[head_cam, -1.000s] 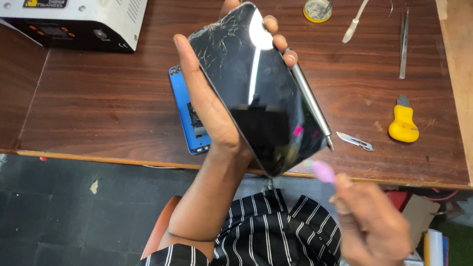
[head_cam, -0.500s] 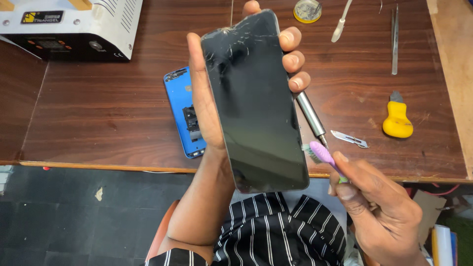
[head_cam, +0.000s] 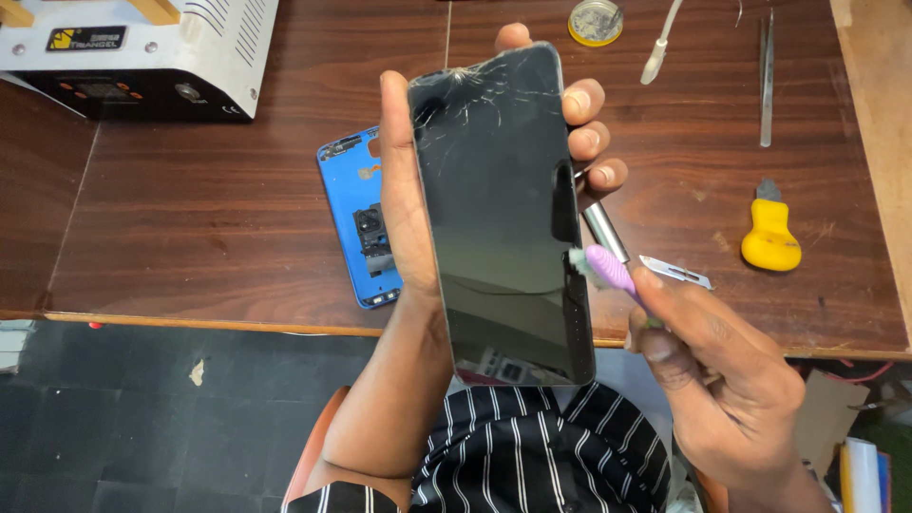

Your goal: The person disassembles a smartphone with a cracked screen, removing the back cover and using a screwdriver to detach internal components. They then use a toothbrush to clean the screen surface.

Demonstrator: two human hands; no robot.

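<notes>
Two hands: cracked phone [head_cam: 503, 209] in left [head_cam: 418, 199], seemingly a toothbrush [head_cam: 608, 268] in right [head_cam: 722, 370].

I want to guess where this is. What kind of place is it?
Probably a phone repair bench. The left hand holds a cracked phone screen, an opened blue phone body lies on the wooden table, with tweezers nearby.

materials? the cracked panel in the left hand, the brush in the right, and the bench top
Cracked panel: looks like glossy black glass; it mirrors light and shows spidering fractures near its top corner.
Brush: purple handle looks like smooth plastic, with a tuft of pale, fuzzy bristles touching the panel's right edge.
Bench top: dark brown wood grain, semi-gloss; could be laminate or veneer, since the front edge shows a lighter strip.
</notes>
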